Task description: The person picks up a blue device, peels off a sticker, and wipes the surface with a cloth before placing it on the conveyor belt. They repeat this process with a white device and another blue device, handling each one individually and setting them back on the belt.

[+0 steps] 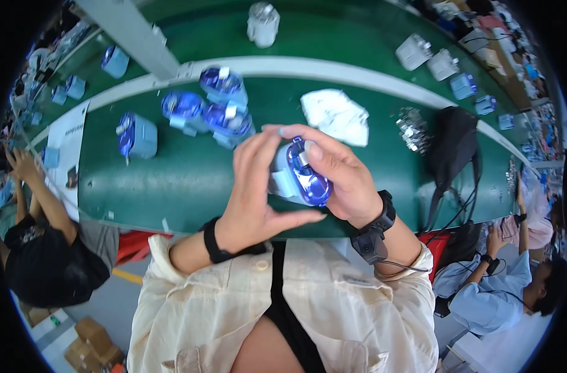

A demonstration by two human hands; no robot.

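My right hand [347, 181] grips a light blue plastic device [316, 185] with a glossy violet-blue top, tilted in front of my chest above the table edge. The right thumb presses near a small silver piece [304, 159] on that top. On the device's left side, my left hand [249, 196] has its fingers stretched upward and its thumb spread out below. The left fingers lie close along the light blue body; whether they touch it I cannot tell. Beyond my hands, several similar devices [182, 104] stand clustered, and another one [138, 135] sits apart to the left.
A crumpled white bag [336, 117], a pile of small metal pieces [413, 130] and a black bag [450, 146] with straps lie on the green table [177, 180]. Past the pale rail [320, 67], white devices [263, 25] stand on a green surface. People work on both sides.
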